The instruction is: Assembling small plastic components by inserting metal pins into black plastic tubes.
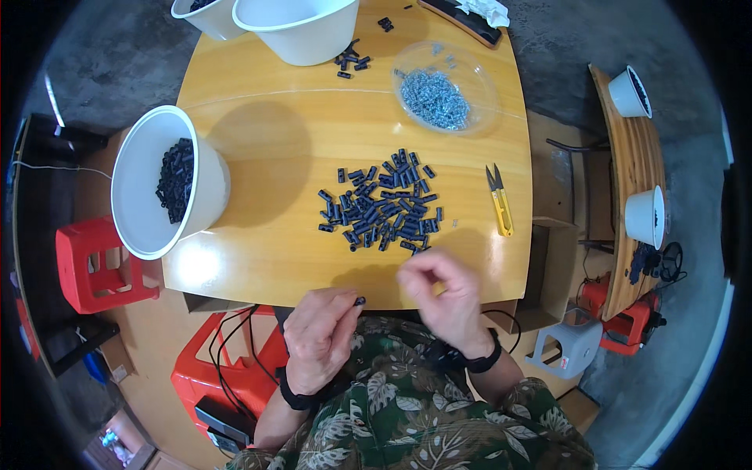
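At the table's front edge my left hand (319, 329) is closed, pinching a small black cylindrical plastic part (359, 301) at its fingertips. To its right, my right hand (446, 298) is raised near the edge with thumb and fingers curled together in a pinch. It is slightly blurred, and whatever lies between those fingertips cannot be made out. Just beyond both hands spreads a loose pile of similar black parts (384, 205), some showing holes. Farther back, a shallow clear dish (486, 98) holds many tiny shiny bluish-silver pieces (435, 99).
Yellow-handled thread snips (500, 200) lie on the wooden table (258, 258) at right. A white bucket (215, 184) with black parts stands left; another white tub (298, 43) stands at the back. Red stools (102, 262) and a side bench (627, 180) flank the table.
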A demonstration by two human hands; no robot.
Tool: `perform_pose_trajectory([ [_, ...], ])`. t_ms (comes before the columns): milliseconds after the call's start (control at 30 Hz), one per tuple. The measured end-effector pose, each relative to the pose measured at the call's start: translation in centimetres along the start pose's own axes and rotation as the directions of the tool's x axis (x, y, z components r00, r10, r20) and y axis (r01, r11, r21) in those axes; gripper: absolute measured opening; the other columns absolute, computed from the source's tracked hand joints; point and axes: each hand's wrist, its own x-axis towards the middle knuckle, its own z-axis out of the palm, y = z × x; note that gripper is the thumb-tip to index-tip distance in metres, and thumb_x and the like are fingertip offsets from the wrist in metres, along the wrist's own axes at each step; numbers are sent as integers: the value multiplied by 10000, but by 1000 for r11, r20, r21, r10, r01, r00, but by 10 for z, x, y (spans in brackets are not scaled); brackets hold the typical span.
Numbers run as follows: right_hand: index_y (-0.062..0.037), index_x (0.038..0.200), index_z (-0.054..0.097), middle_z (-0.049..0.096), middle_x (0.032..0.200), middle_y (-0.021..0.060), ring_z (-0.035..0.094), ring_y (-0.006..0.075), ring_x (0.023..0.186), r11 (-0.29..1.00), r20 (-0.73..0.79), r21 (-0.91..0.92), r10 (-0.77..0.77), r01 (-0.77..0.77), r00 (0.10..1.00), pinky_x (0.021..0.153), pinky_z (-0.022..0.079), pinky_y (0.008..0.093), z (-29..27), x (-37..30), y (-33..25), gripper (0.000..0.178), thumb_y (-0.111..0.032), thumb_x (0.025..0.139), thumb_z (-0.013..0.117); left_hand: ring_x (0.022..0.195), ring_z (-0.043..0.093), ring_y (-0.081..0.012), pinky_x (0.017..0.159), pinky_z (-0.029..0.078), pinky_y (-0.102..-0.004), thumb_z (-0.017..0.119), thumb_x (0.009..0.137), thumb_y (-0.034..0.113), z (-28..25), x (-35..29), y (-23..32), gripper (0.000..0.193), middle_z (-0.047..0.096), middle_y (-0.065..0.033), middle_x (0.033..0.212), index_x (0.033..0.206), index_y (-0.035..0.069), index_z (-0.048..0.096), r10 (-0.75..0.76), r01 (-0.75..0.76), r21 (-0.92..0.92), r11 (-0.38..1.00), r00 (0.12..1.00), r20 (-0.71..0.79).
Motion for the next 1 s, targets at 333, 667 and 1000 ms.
perform_pose_trajectory([
  [333, -31, 908, 668, 589, 805, 84, 621, 202, 670, 850, -338, -523, -136, -66, 931, 588, 496, 309, -39, 25, 30, 81, -20, 853, 727, 798, 675, -246, 728, 530, -321, 730, 796, -57, -4, 4, -1, 174, 712, -129, 894, 958, 0, 701, -38, 39, -41, 998, 999, 14],
  [667, -1, 958, 601, 659, 822, 62, 662, 135, 720, 968, -218, -246, -12, -42, 976, 631, 523, 283, -37, 18, 16, 76, -9, 920, 666, 807, 680, -249, 730, 537, -329, 746, 795, -43, -8, 4, 3, 186, 716, -124, 908, 967, 8, 701, -51, 52, -34, 998, 998, 28],
  [1000, 30, 1011, 658, 709, 933, 120, 709, 171, 769, 700, 393, 586, 195, -409, 898, 707, 594, 283, -12, 3, -20, 86, 30, 925, 656, 811, 680, -270, 727, 536, -350, 762, 793, -6, -20, 4, 7, 196, 711, -127, 911, 978, -1, 700, 5, 6, -192, 981, 998, 55],
])
